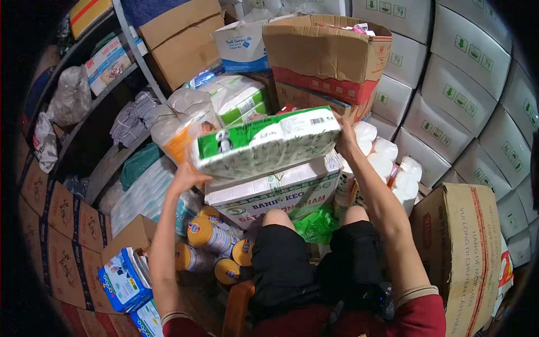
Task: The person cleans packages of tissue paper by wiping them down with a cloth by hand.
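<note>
- Over the white carton (275, 194), I see the green-and-white pack (266, 143), right end higher.
- Its left edge nears an orange bag (178, 145); room opens toward the knees (278, 218).
- Left hand (186, 178) and right hand (347, 133) clasp opposite ends (fingers partly hidden), arms stretched forward.

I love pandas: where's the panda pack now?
In the head view, the panda pack is near the centre, between the left hand and right hand, above the white box.

This looks like a stockroom: white cartons (466, 106) stacked from one to three o'clock, loaded shelves (114, 82) at ten, brown boxes (63, 255) piled at eight.
</note>
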Tool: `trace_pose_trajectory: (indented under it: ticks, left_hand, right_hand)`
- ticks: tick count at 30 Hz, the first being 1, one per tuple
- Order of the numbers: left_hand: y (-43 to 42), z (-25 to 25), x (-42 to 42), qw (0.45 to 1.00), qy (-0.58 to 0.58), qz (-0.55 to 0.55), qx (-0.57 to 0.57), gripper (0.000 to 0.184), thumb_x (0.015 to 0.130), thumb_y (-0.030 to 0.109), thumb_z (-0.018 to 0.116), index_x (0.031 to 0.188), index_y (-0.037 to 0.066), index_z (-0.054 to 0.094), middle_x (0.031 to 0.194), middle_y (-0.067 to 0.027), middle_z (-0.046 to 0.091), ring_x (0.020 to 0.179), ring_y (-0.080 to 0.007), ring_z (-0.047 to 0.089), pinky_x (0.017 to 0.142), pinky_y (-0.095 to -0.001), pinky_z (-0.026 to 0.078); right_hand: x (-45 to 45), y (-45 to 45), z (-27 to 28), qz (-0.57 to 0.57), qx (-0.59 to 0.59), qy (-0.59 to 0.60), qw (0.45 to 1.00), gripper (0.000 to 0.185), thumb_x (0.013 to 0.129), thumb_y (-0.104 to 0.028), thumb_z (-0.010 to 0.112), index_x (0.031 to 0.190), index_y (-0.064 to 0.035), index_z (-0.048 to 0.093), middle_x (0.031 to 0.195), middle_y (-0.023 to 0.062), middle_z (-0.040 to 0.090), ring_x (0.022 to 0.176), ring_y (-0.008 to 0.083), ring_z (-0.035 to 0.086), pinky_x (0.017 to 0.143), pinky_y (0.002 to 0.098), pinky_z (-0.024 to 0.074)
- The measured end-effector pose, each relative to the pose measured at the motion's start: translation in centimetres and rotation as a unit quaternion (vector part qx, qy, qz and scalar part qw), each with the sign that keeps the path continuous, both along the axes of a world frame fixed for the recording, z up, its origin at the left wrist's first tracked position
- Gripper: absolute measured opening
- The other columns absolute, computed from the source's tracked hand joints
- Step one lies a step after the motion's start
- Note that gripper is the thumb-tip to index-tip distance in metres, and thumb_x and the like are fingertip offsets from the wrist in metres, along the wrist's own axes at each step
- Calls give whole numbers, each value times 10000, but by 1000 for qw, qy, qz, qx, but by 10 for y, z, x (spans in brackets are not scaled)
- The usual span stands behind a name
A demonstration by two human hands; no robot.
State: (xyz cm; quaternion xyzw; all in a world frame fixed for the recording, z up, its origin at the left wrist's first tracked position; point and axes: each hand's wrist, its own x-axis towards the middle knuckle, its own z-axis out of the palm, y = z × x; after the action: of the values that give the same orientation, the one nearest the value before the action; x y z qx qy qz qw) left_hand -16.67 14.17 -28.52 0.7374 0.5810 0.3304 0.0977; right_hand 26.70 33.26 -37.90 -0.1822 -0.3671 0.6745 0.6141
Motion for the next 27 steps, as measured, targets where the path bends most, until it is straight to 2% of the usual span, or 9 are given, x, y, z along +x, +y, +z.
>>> trace_pose_trajectory:
  ticks: [2, 3, 5, 9, 11, 18, 20, 24, 27]
  left_hand:
    - [15, -69, -27, 998, 48, 32, -2, 1109, 497, 188, 871, 1362, 5, 202, 1217, -154, 486, 1112, -256, 484, 989, -335, 360]
    - [9, -65, -6, 988, -138, 36, -54, 1102, 493, 210, 876, 1352, 3, 217, 1208, -159, 494, 1108, -239, 490, 971, -335, 382]
    - [26, -77, -19, 970, -229, 18, -84, 1045, 527, 199, 860, 1350, 17, 242, 1195, -150, 505, 1088, -208, 500, 940, -333, 408]
    - [44, -65, -51, 973, -116, 18, -197, 835, 616, 105, 768, 1327, 33, 335, 1157, -105, 529, 1030, -169, 518, 863, -317, 450]
    - [32, -14, -43, 967, -39, -12, -252, 746, 651, 72, 718, 1312, 30, 375, 1110, -90, 559, 963, -164, 548, 807, -307, 473]
    - [98, 31, -41, 996, 72, 44, -21, 460, 753, 142, 688, 1165, 20, 525, 971, -114, 616, 838, -165, 598, 743, -277, 479]
    - [144, 17, -8, 989, -102, -54, -97, 481, 759, 206, 694, 1174, 29, 527, 1022, -114, 613, 893, -204, 602, 791, -296, 477]
    - [219, -12, 74, 947, 96, -151, -265, 533, 818, 363, 620, 1234, 46, 512, 1247, -110, 526, 1052, -188, 545, 896, -299, 434]
    - [238, -18, 102, 887, 193, -130, -400, 450, 819, 328, 608, 1179, 59, 572, 1124, -95, 609, 928, -193, 592, 816, -340, 474]
  right_hand:
    - [-7, 10, 16, -105, 21, -162, 981, 437, 955, -319, 359, 1246, -21, 491, 1228, 112, 544, 1133, 224, 498, 953, 334, 377]
    - [-10, 13, 26, -157, 33, -241, 957, 444, 957, -325, 357, 1243, -14, 493, 1227, 116, 543, 1131, 224, 497, 952, 331, 376]
    - [-23, 9, 50, -317, 248, -430, 808, 374, 918, -312, 392, 1153, -78, 565, 1197, 181, 534, 1136, 322, 479, 974, 400, 337]
    - [-66, -15, 69, -359, 359, -636, 581, 366, 895, -391, 436, 1132, -158, 590, 1277, 142, 486, 1254, 302, 378, 1017, 577, 229]
    - [-75, -7, 42, -322, 384, -670, 547, 390, 885, -428, 434, 1122, -162, 593, 1261, 128, 500, 1260, 309, 366, 1023, 597, 196]
    - [-76, -28, 39, -352, 403, -649, 541, 393, 868, -395, 458, 1137, -140, 587, 1143, 117, 573, 1156, 307, 462, 1009, 507, 256]
    - [-75, -36, 42, -352, 402, -645, 546, 395, 857, -368, 483, 1154, -126, 579, 1146, 123, 565, 1163, 311, 454, 1011, 500, 256]
    - [-72, -45, 41, -362, 394, -641, 550, 405, 852, -344, 499, 1181, -118, 563, 1185, 126, 543, 1180, 316, 441, 1010, 496, 262]
    - [-69, -52, 37, -356, 377, -651, 554, 429, 854, -349, 491, 1222, -133, 533, 1232, 118, 516, 1217, 302, 413, 1045, 490, 222]
